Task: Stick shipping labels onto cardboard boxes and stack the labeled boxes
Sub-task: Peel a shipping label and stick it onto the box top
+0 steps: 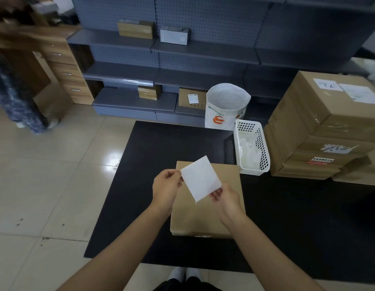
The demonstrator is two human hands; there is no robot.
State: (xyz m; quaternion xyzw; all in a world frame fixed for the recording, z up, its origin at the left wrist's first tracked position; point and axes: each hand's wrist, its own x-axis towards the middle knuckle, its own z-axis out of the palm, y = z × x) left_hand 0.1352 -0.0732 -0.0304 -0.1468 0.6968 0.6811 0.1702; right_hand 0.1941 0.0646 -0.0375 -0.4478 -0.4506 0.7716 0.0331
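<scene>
One white label [200, 178] is hanging tilted, corners pointing diagonally, above one cardboard box [205, 215]; left hand [166, 186] and right hand [226, 197] are pinching opposite corners, apparently peeling.

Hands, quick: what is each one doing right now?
Left hand: pinches the left corner of the white shipping label, held above the cardboard box.
Right hand: pinches the label's lower right edge.
</scene>
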